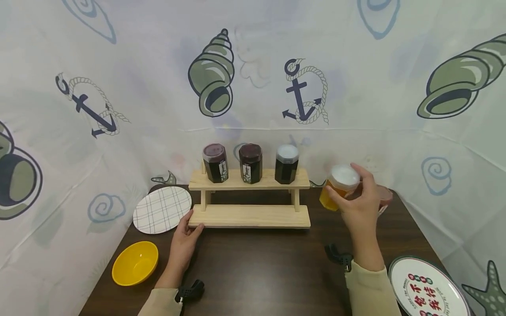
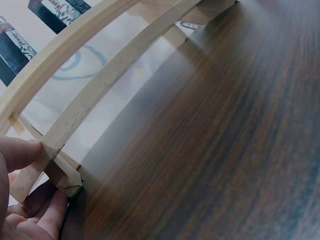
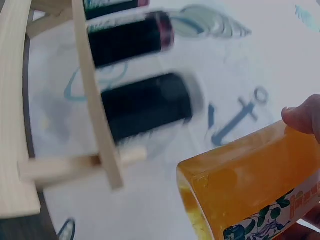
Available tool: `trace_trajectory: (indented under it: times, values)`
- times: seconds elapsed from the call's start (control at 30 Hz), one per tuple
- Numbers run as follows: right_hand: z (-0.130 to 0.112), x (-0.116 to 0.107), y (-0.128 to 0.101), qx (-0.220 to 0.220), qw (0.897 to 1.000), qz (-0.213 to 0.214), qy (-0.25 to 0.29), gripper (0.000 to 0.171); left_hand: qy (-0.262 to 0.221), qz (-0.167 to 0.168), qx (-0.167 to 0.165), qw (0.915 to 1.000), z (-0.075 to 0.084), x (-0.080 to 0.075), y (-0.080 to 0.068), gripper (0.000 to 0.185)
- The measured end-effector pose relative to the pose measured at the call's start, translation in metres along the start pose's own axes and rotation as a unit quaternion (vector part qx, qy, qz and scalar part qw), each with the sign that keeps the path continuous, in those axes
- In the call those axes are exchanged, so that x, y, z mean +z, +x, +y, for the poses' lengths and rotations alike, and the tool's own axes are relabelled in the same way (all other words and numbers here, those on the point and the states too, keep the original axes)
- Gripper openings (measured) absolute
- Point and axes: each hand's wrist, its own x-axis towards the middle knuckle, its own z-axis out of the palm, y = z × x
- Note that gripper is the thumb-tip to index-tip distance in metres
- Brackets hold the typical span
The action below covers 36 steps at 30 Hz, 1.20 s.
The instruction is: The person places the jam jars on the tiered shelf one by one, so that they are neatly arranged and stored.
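Head view: orange, apparently white-capped jar (image 1: 338,186).

Three dark jars (image 1: 215,163) (image 1: 250,163) (image 1: 286,164) are standing in a row on the upper tier. A checked plate (image 1: 161,209) and a yellow bowl (image 1: 135,263) are lying on the dark table (image 1: 257,272) at left, a printed plate (image 1: 424,287) at right. A seashell-and-anchor cloth (image 1: 118,79) is hanging behind.

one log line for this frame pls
right hand: grips orange jar with white lid | left hand: touches two-tier wooden shelf | top tier: three dark jars
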Motion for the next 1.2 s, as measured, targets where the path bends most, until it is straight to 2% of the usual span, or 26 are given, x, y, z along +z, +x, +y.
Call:
trace_trajectory:
  times: [0.13, 0.3, 0.6, 0.73, 0.93, 1.2]
  values:
    - [-0.018, 0.009, -0.005, -0.017, 0.999, -0.028, 0.006, 0.086, -0.002, -0.003, -0.001, 1.0, 0.0, 0.0, 0.001, 0.077]
    - [-0.034, 0.033, -0.016, -0.017, 0.996, -0.083, 0.028, 0.087, -0.004, -0.001, 0.001, 1.0, -0.004, 0.001, 0.001, 0.077]
    - [-0.051, 0.095, -0.038, -0.035, 0.981, -0.175, 0.081, 0.084, 0.009, 0.003, -0.01, 0.9999, -0.002, 0.0, -0.001, 0.076]
    - [-0.056, 0.125, -0.046, -0.028, 0.971, -0.214, 0.099, 0.087, 0.006, 0.001, -0.007, 1.0, 0.001, 0.001, 0.0, 0.076]
    - [-0.052, 0.168, -0.057, -0.005, 0.957, -0.273, 0.096, 0.088, -0.001, -0.003, -0.008, 1.0, 0.001, 0.001, 0.002, 0.076]
    - [-0.054, 0.214, -0.068, -0.022, 0.948, -0.311, 0.065, 0.086, 0.0, -0.004, -0.004, 1.0, 0.0, -0.001, 0.002, 0.076]
